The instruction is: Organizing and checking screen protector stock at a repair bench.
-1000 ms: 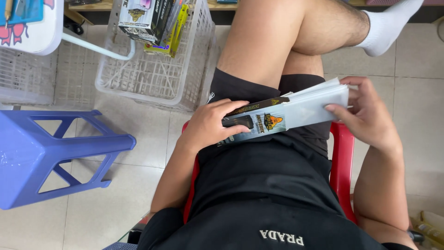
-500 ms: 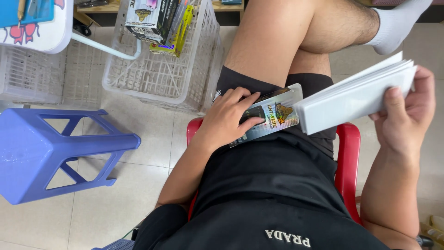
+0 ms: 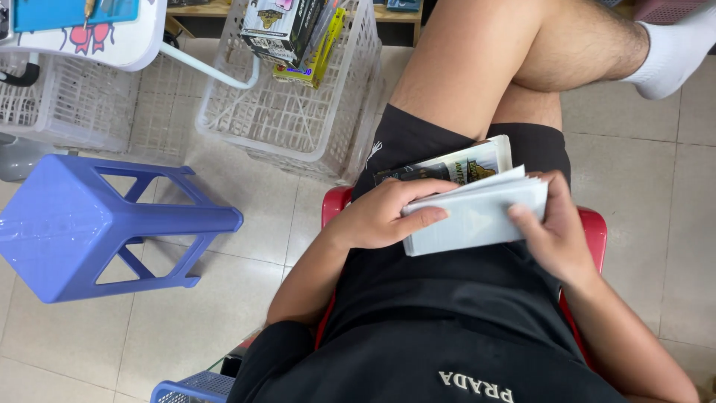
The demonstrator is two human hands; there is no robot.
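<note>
Seen from above, a seated person holds a stack of pale flat cards or folded packets [image 3: 477,216] over the lap, both hands closed on it; the left hand [image 3: 380,216] grips the stack's left end, thumb laid along the near face and fingers curled over the top edge; the right hand [image 3: 556,235] clasps the right end, fingers wrapped over the upper corner, thumb on the near side; the stack lies roughly level, tilted slightly up toward the right, its layered edges showing along the top. Just behind the stack, resting on the lap against the black shorts [image 3: 418,142], a flat printed package [image 3: 455,166] with a dark and yellow picture shows; the stack covers its lower part, and whether the left fingers touch it cannot be told. The person sits on a red plastic chair [image 3: 335,201], whose edges show at either side of the hips; one bare leg crosses over the other, ending in a white sock [image 3: 671,48] at the upper right. On the tiled floor to the left lies a blue plastic stool [image 3: 89,224] on its side; beyond it stands a white plastic basket [image 3: 298,119] holding boxed goods [image 3: 287,26], with another white basket [image 3: 67,97] at the far left.
</note>
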